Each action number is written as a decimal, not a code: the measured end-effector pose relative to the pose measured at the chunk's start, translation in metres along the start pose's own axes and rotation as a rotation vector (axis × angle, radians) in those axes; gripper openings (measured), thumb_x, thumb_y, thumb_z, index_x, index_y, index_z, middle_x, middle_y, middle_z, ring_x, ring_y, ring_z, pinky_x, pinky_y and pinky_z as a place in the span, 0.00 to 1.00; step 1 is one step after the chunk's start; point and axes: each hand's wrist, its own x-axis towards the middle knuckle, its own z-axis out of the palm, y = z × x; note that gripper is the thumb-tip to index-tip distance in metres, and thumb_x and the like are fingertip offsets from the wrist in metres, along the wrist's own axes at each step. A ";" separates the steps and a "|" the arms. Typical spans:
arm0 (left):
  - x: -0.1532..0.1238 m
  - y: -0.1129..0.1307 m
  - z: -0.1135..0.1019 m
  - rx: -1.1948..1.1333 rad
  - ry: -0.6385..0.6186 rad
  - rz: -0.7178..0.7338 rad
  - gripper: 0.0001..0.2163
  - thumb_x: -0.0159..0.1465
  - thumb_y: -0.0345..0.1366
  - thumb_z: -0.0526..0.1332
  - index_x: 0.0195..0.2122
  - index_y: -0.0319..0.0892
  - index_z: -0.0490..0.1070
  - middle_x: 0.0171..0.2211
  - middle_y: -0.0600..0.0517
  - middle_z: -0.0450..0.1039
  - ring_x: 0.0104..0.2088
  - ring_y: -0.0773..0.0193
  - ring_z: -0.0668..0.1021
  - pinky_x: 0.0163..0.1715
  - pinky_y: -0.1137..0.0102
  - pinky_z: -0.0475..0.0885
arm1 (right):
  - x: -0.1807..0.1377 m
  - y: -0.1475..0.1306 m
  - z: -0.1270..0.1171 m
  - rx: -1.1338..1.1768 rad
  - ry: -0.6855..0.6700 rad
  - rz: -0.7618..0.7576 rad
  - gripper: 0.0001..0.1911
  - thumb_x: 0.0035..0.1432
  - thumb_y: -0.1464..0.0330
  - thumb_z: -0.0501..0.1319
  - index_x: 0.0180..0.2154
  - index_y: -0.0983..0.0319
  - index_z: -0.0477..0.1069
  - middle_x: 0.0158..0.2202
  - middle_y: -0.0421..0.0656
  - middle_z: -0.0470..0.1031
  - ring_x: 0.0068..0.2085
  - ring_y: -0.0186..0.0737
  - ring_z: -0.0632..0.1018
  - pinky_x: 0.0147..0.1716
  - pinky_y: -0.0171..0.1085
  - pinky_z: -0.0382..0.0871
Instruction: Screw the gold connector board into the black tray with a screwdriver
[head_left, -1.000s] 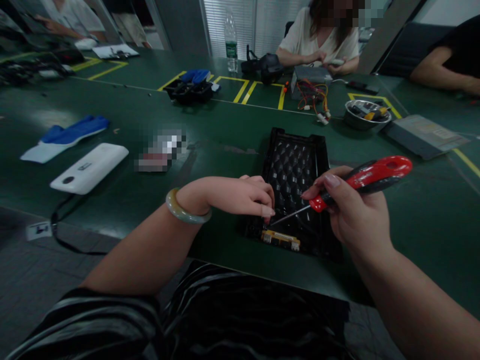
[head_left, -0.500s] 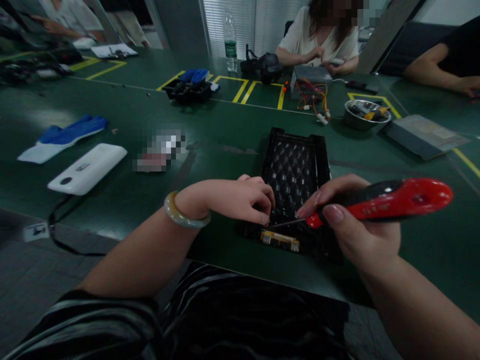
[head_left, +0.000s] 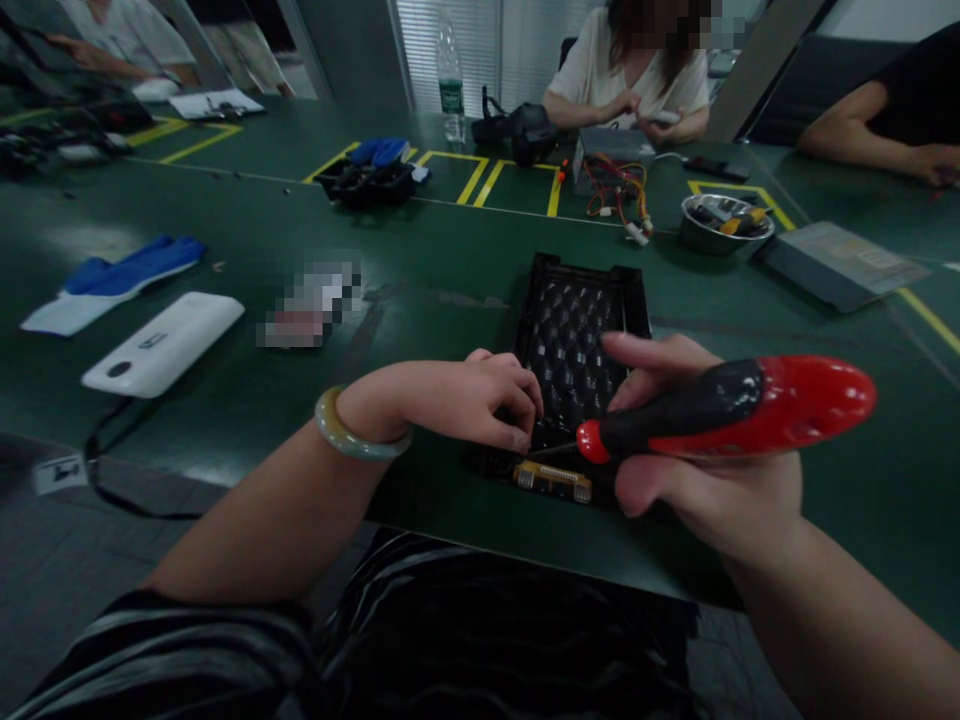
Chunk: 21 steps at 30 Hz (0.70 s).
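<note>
In my right hand [head_left: 739, 500] lies a screwdriver [head_left: 697, 405] with a red and black handle. Its thumb and forefinger are spread loosely to either side of the handle. The thin shaft points left, toward the near end of a black plastic panel [head_left: 574, 320] with a studded, patterned inside. My left hand [head_left: 480, 400] is closed at the panel's near left part, fingers curled and thumb by the screwdriver's tip; whatever it pinches is hidden. Just below the tip, a small yellow-brown circuit board [head_left: 553, 480] with metal ports sits on the panel's near end.
Left on the green table [head_left: 420, 250] lie a white power bank [head_left: 165, 345] with a black strap and a blue-and-white glove [head_left: 120, 275]. Farther back are a metal bowl of tools [head_left: 726, 225], a power supply with wires [head_left: 611, 160], a grey metal plate [head_left: 840, 262] and a bottle [head_left: 450, 90]. Other people sit across.
My right hand's fingers have opened out from the screwdriver's handle, and the handle has turned and shifted slightly left. My left hand keeps its place at the panel. The whole view has shifted slightly.
</note>
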 end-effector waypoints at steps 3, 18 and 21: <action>-0.001 0.000 0.000 -0.004 0.021 0.014 0.09 0.68 0.42 0.62 0.40 0.48 0.81 0.53 0.52 0.74 0.56 0.56 0.69 0.58 0.63 0.54 | -0.004 0.000 0.004 0.082 0.050 0.044 0.45 0.48 0.67 0.76 0.65 0.50 0.62 0.42 0.40 0.79 0.39 0.40 0.80 0.41 0.41 0.81; 0.001 -0.001 0.006 0.020 0.018 -0.014 0.07 0.64 0.42 0.64 0.37 0.49 0.82 0.53 0.51 0.73 0.56 0.54 0.69 0.57 0.60 0.52 | 0.001 0.013 0.004 0.076 0.238 -0.144 0.31 0.55 0.70 0.65 0.61 0.53 0.67 0.50 0.44 0.77 0.33 0.37 0.78 0.27 0.37 0.77; 0.001 -0.001 0.006 0.025 0.021 -0.013 0.06 0.64 0.41 0.64 0.35 0.50 0.82 0.53 0.52 0.73 0.56 0.55 0.69 0.58 0.60 0.51 | 0.007 0.022 0.001 0.024 0.420 -0.268 0.25 0.53 0.72 0.65 0.53 0.49 0.74 0.62 0.39 0.68 0.36 0.34 0.78 0.26 0.36 0.74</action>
